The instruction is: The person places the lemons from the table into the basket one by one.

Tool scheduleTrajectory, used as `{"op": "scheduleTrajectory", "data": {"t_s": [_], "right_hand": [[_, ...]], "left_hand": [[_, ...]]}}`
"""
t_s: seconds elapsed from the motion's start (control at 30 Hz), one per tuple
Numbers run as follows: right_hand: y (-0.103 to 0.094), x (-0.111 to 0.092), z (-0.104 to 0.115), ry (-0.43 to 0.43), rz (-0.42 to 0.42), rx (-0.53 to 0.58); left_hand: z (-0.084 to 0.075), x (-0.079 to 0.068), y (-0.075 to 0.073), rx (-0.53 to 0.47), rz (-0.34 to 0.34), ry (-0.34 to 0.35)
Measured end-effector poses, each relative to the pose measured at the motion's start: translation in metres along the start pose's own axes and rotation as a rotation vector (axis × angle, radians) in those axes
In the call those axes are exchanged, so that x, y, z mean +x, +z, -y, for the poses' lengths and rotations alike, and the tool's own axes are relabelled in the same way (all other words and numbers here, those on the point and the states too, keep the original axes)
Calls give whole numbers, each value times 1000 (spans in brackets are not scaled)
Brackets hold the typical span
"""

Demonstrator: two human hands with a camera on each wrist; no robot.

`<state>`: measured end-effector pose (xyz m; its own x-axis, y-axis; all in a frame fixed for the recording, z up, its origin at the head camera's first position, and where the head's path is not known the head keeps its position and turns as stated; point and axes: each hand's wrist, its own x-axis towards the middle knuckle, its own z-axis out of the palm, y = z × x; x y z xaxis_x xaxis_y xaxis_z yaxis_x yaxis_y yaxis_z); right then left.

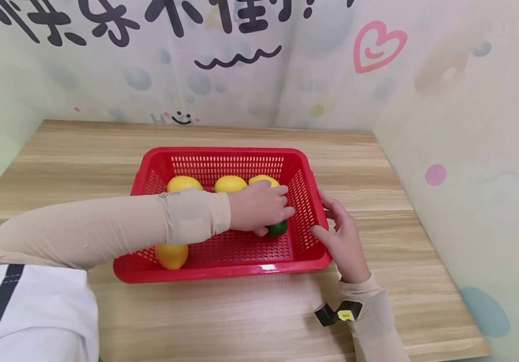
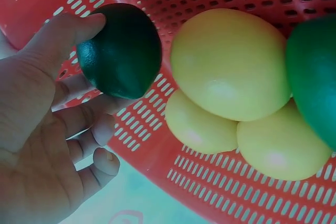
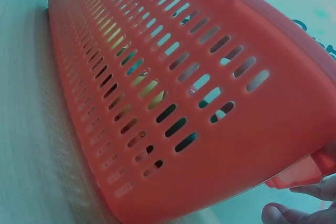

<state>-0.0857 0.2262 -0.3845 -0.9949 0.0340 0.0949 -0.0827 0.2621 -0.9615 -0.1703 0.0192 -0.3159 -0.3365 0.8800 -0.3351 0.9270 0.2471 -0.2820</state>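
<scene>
My left hand [image 1: 259,203] reaches into a red plastic basket [image 1: 237,266] near its right end. Its thumb and fingers pinch a dark green lime [image 2: 123,51], which shows only partly below the hand in the head view. Beside that fruit in the left wrist view lie a yellow lemon [image 2: 226,64], two more lemons behind it and another green fruit [image 2: 317,77]. At the basket's right rim, my right hand [image 1: 345,244] holds on with thumb and fingers. The right wrist view catches just its fingertips [image 3: 275,213] by the basket's end.
Lemons [image 1: 230,184] line the far side of the basket, and a yellow-orange fruit [image 1: 171,256] lies at its near left, partly under my left forearm. The basket stands on a wooden table [image 1: 223,322]. A printed wall covering [image 1: 250,90] rises behind and at the right.
</scene>
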Motion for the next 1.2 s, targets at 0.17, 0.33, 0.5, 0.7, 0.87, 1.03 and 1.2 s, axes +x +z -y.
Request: {"op": "scheduleTrajectory", "data": {"t_s": [0.17,0.33,0.5,0.7,0.87,1.03,1.2], "right_hand": [[0,1,1,-5,0,-2],[1,0,2,-3,2,-3],[1,1,3,-3,2,-6],[1,1,3,0,4,-5],[1,1,3,0,2,-10],[2,1,2,12,7,4],[1,-1,2,29,8,13]], "left_hand": [[1,1,2,-5,-17,-3],[0,4,6,5,-20,-6],[1,5,8,19,-14,-16],[4,6,10,-14,2,-27],[2,6,12,-8,18,-24],[1,2,13,13,8,-21],[5,-16,5,28,-49,-69]]}}
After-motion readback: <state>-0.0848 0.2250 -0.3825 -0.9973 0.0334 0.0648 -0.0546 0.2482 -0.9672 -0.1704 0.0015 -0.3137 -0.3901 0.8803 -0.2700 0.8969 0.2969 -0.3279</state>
